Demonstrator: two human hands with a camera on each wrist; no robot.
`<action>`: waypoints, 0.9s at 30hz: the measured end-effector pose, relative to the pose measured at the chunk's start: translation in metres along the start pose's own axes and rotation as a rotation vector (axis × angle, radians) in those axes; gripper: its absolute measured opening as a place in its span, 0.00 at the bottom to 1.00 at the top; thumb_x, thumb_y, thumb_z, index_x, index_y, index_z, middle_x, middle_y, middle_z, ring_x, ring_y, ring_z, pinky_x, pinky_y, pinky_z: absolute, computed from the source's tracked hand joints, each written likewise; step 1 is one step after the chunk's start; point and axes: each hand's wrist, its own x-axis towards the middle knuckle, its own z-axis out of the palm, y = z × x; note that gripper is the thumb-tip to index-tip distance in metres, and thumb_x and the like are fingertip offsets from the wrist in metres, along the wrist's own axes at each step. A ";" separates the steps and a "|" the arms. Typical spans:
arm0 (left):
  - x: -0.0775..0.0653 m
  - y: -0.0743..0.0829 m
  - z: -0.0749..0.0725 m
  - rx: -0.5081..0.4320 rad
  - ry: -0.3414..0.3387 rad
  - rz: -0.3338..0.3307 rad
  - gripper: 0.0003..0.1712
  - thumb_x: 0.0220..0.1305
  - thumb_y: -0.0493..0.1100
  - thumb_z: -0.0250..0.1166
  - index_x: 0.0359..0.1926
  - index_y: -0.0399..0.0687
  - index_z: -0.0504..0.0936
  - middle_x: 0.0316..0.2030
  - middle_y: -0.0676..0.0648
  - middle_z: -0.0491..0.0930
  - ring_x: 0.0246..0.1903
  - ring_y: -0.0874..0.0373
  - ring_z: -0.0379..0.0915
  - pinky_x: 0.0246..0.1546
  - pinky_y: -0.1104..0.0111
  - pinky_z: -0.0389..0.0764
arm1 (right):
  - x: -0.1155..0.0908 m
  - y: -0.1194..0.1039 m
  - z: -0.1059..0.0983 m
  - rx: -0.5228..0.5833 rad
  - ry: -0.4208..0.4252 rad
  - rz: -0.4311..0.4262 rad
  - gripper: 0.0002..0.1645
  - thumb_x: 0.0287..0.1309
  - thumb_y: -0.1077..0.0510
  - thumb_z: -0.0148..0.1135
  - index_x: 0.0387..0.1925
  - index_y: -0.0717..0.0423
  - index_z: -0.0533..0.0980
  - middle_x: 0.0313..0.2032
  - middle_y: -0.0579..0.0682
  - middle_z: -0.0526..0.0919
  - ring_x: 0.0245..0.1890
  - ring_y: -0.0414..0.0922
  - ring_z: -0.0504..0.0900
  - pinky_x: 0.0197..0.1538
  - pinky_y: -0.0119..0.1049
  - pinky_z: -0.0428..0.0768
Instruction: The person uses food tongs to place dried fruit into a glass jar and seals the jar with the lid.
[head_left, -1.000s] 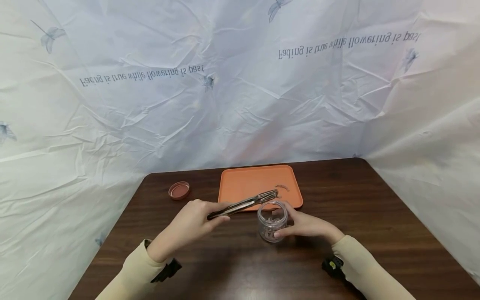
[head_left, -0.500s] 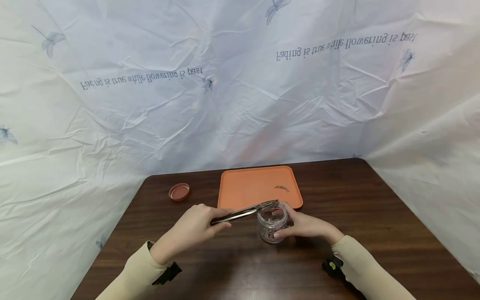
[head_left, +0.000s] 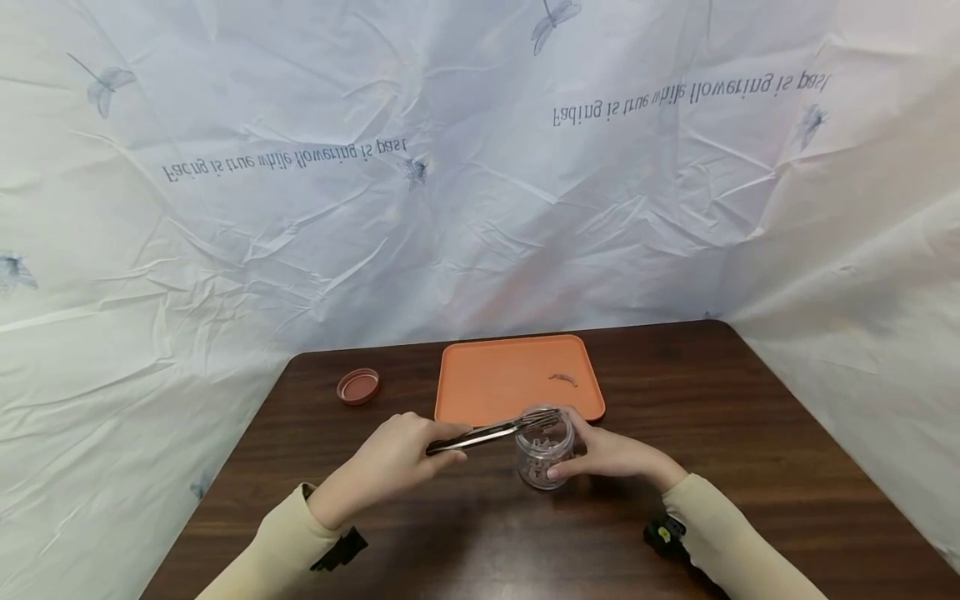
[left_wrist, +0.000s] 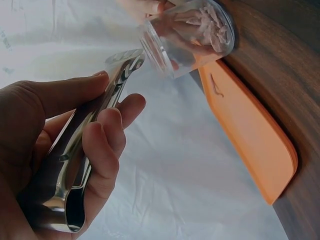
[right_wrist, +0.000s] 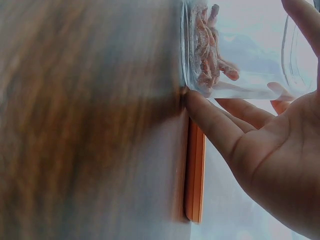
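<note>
Metal tongs (head_left: 483,434) lie in my left hand (head_left: 393,462), gripped between the thumb and curled fingers. Their tips overlap the mouth of a clear jar (head_left: 531,477) in the head view, and in the left wrist view they meet its rim. My right hand (head_left: 615,456) holds this upright jar around its right side, thumb in front and fingers behind. Inside, several brownish-pink strips (right_wrist: 206,52) are heaped on the bottom. One similar thin, curved strip (head_left: 564,380) rests on the orange tray (head_left: 483,379) behind the jar.
A reddish-brown round lid (head_left: 358,387) sits to the left of the tray, inner side up. Everything stands on a dark wooden table (head_left: 480,550). White printed sheeting (head_left: 480,233) hangs behind and along both sides.
The tongs in my left hand have come down from above the tray's front edge, near the jar's rim, to the jar's mouth. My right hand and the jar have stayed in place.
</note>
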 end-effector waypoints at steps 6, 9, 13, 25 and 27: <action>0.000 0.002 -0.001 -0.028 -0.033 -0.062 0.22 0.65 0.52 0.70 0.59 0.55 0.85 0.17 0.62 0.74 0.12 0.72 0.52 0.20 0.72 0.62 | -0.001 -0.002 0.000 0.001 0.004 0.036 0.64 0.59 0.41 0.72 0.80 0.50 0.38 0.65 0.58 0.70 0.67 0.57 0.69 0.60 0.55 0.71; 0.000 0.003 -0.001 -0.029 -0.028 -0.086 0.24 0.64 0.54 0.71 0.60 0.57 0.84 0.14 0.64 0.67 0.13 0.70 0.50 0.20 0.71 0.60 | -0.001 -0.004 -0.001 0.010 0.003 0.051 0.65 0.59 0.41 0.72 0.80 0.50 0.37 0.63 0.58 0.72 0.62 0.57 0.74 0.55 0.53 0.74; 0.001 0.002 -0.001 -0.036 -0.001 -0.108 0.28 0.62 0.57 0.72 0.62 0.57 0.82 0.24 0.63 0.79 0.18 0.70 0.63 0.26 0.69 0.70 | 0.000 -0.003 0.000 0.037 -0.011 0.034 0.63 0.60 0.43 0.72 0.79 0.49 0.38 0.63 0.59 0.73 0.61 0.56 0.75 0.54 0.51 0.74; 0.008 -0.003 0.000 -0.138 0.095 -0.178 0.33 0.59 0.64 0.71 0.63 0.58 0.81 0.37 0.63 0.82 0.20 0.68 0.64 0.23 0.70 0.68 | 0.000 -0.002 0.000 0.049 -0.014 0.033 0.61 0.61 0.44 0.71 0.79 0.52 0.41 0.68 0.61 0.67 0.61 0.54 0.75 0.53 0.49 0.75; 0.010 -0.006 0.000 -0.150 0.123 -0.185 0.35 0.59 0.65 0.71 0.64 0.59 0.80 0.38 0.63 0.81 0.19 0.67 0.62 0.21 0.70 0.66 | 0.000 -0.003 0.000 0.056 -0.013 0.041 0.64 0.61 0.44 0.71 0.80 0.49 0.37 0.66 0.61 0.69 0.59 0.53 0.76 0.51 0.48 0.75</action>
